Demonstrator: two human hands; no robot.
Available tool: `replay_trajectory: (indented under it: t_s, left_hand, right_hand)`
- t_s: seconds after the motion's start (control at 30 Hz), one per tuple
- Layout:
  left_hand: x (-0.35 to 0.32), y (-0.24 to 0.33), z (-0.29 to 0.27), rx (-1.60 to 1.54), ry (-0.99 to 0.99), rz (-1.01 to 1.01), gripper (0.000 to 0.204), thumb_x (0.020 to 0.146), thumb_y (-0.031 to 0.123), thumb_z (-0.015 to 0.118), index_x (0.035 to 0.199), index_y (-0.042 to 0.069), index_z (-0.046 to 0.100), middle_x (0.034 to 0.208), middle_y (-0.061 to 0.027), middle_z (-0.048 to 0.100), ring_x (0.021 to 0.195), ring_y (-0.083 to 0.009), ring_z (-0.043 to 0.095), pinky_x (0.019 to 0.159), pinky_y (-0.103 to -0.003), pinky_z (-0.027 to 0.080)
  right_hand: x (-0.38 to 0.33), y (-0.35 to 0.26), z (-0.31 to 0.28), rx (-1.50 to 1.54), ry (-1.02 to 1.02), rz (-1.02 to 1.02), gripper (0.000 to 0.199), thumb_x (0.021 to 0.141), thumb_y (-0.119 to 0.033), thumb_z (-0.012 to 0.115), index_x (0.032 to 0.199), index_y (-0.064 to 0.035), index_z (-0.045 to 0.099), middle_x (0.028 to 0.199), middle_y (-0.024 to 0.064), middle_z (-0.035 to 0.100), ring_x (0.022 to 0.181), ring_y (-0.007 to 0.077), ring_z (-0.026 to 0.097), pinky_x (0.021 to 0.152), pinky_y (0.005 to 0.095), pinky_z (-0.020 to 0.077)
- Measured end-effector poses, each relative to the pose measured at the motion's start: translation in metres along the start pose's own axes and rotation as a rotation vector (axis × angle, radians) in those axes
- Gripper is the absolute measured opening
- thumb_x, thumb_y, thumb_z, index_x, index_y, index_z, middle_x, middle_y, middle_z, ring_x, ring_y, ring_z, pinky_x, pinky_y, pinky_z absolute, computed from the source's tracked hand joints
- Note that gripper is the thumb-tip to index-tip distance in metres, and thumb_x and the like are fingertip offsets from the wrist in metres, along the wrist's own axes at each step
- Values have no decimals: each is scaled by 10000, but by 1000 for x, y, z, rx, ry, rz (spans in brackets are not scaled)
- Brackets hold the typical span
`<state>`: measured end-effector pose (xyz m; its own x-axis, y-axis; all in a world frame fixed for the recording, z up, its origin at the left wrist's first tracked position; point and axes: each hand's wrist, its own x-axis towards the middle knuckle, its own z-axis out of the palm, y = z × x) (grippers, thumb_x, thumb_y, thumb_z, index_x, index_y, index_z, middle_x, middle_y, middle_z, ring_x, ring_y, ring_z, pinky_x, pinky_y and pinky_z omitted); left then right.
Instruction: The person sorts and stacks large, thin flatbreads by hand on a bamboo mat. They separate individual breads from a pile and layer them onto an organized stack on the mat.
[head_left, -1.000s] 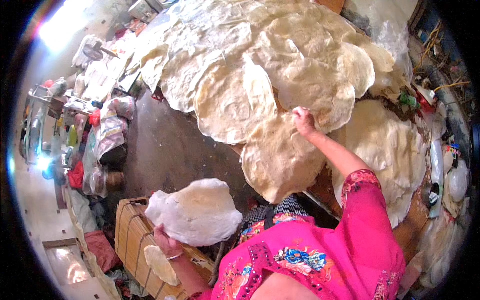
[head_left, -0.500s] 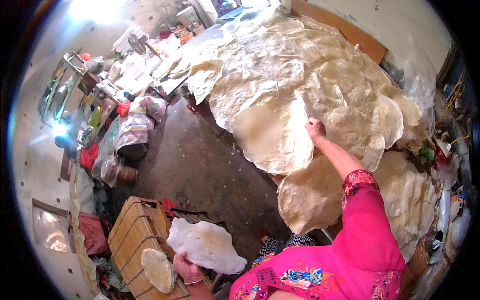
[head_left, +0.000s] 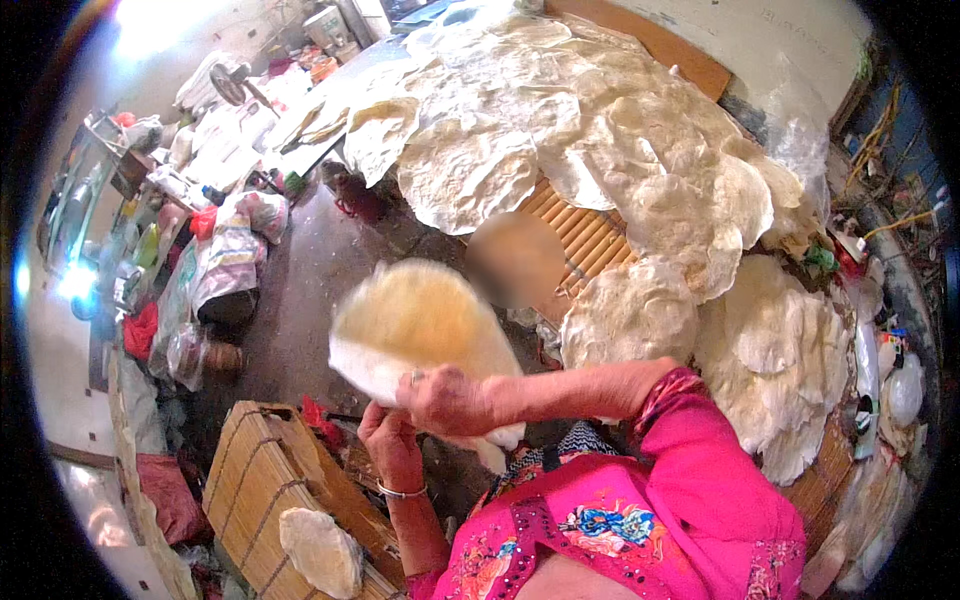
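A large round thin sheet [head_left: 430, 325], cream with a yellowish patch and like a flatbread, is held up in front of me. My right hand [head_left: 450, 400] grips its near edge, fingers curled. Just below and to the left, my left hand [head_left: 393, 445] is closed at the same edge, wearing a bangle on the wrist. White edges hang below my right forearm; whether they belong to a second sheet I cannot tell. Many similar overlapping sheets [head_left: 480, 125] cover a surface ahead, where bamboo slats [head_left: 590, 235] show in a gap. A blurred patch hides part of that gap.
A slatted wooden bench [head_left: 245, 460] at lower left bears a small pale flat piece [head_left: 320, 550]. More sheets [head_left: 775, 350] lie to my right. Bags [head_left: 235, 260] and clutter line the left wall. Plastic sheeting [head_left: 800, 130] hangs at far right.
My right hand has lifted a round sheet off the spread and brought it back toward my left hand, baring bamboo slats. The white piece in my left hand is now mostly hidden.
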<state>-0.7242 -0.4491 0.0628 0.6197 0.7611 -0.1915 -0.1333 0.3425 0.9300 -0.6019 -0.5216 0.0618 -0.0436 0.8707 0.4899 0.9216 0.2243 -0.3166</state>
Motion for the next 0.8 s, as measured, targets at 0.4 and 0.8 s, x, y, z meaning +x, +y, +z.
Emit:
replay_trajectory:
  t_s: [0.4, 0.8]
  left_hand:
    - [20, -23, -49, -39, -163, -133, 389, 871, 321, 487, 919, -63, 518, 876, -110, 571, 784, -189, 565, 672, -290, 467]
    - [19, -9, -62, -33, -303, -119, 339, 881, 310, 472, 920, -22, 533, 857, -91, 584, 748, -177, 587, 618, -301, 510]
  right_hand:
    - [-15, -24, 60, 453, 238, 282, 202, 732, -192, 567, 708, -15, 472, 628, 144, 514, 614, 334, 527, 535, 389, 413]
    - [-6, -34, 29, 1003, 262, 629, 217, 778, -209, 576, 730, -2, 531, 604, 95, 552, 612, 115, 524, 508, 290, 407]
